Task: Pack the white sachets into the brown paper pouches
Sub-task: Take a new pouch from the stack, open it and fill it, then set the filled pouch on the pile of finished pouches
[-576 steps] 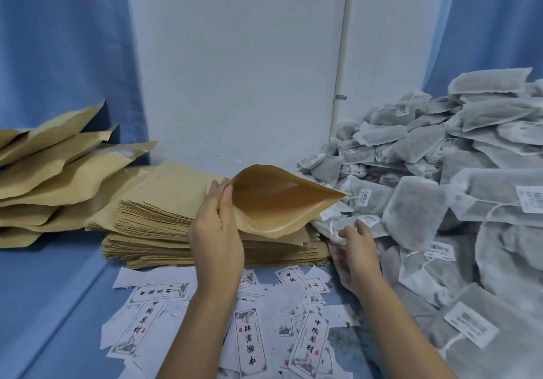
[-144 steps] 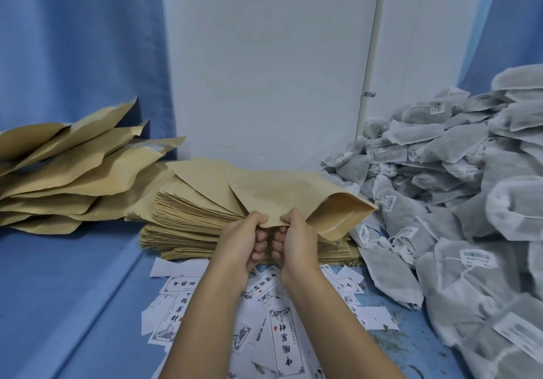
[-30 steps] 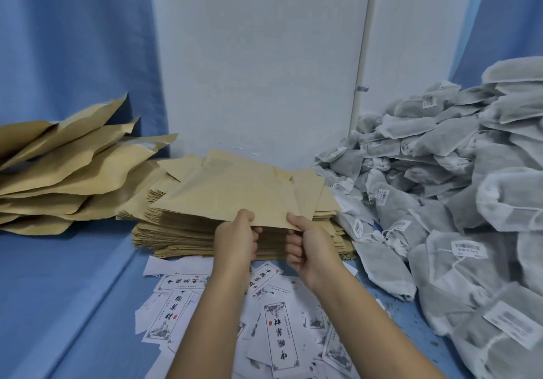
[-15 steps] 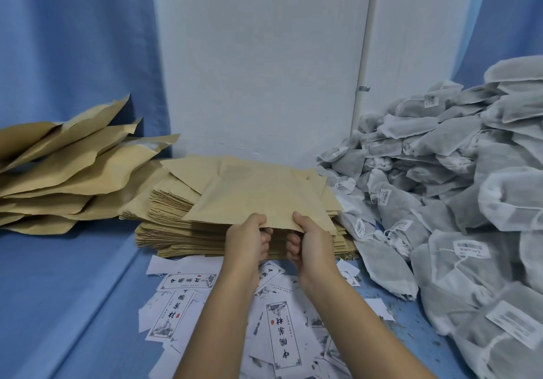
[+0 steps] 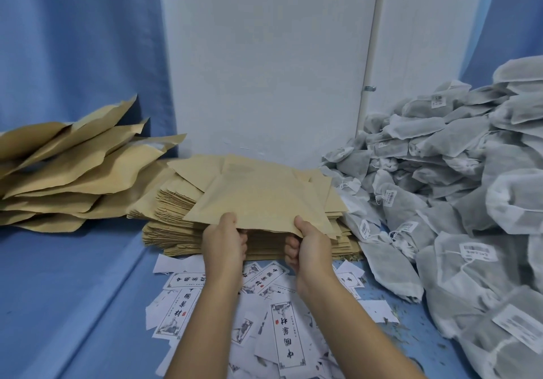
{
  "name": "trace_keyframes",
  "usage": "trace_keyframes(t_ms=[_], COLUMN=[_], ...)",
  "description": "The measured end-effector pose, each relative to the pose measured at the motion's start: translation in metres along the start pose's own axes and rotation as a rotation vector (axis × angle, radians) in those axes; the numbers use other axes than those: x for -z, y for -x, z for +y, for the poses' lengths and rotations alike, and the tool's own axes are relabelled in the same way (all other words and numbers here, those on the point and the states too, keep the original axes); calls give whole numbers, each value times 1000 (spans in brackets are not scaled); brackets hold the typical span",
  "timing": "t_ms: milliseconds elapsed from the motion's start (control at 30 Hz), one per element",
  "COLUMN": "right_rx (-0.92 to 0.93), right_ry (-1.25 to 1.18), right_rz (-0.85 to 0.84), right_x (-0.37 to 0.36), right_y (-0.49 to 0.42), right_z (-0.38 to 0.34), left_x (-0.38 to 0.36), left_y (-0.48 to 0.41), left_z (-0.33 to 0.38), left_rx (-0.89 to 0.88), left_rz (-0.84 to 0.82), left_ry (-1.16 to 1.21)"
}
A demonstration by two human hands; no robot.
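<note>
Left hand [image 5: 224, 243]: grip pinching near edge of top pouch [image 5: 261, 202], thumb on top, fingers curled under.
Right hand [image 5: 311, 243]: same grip, pinching that edge further to the R.
Top pouch: brown, flat, lying on the stack of flat pouches [image 5: 173, 231]; near edge lifted a bit, dark gap under it.
Sachets [image 5: 440, 173]: white, heaped at R of the blue counter [image 5: 73, 290], touching the stack's R side.
Other pouches [image 5: 73, 167]: puffed ones piled at L, beside the stack.
Slips [image 5: 286, 334]: printed paper slips strewn on the counter under our forearms.
Change vs 0.5 s ago: we see the hands wider apart, L hand shifted left along the edge.
Change vs 4.8 s ago: pouch in hand then gaped at its R end; this one looks shut flat.
</note>
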State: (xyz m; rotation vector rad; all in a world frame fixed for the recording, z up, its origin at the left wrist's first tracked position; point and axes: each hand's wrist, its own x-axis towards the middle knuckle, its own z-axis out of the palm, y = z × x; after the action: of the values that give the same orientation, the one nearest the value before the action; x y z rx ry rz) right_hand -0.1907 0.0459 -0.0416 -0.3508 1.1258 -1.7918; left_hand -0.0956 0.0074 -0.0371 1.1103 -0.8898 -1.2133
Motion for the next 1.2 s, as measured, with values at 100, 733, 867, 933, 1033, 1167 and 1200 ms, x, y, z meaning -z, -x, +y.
trace_keyframes(t_ms=[100, 733, 867, 933, 1033, 1167, 1200], right_rx=[-1, -68, -131, -159, -161, -113, -103], right_ry=[11, -268, -249, -235, -233, -151, -138], right_rz=[6, -117, -202, -247, -335, -492, -533], right_x=[0, -26, -44, -61, -101, -187, -213], right_y=[-1, 7, 8, 8, 4, -14, -19], right_z=[-2, 1, -1, -1, -3, -10, -11], left_x=[14, 19, 38, 48, 65, 86, 90], left_y=[-6, -35, -47, -52, -68, -116, -128], left_z=[1, 35, 52, 63, 88, 143, 158], left_rx=[-204, -8, -34, -52, -81, -67, -60], left_rz=[236, -53, -30, -30, -32, -36, -61], left_ry=[-130, 330, 353, 399, 524, 801, 862])
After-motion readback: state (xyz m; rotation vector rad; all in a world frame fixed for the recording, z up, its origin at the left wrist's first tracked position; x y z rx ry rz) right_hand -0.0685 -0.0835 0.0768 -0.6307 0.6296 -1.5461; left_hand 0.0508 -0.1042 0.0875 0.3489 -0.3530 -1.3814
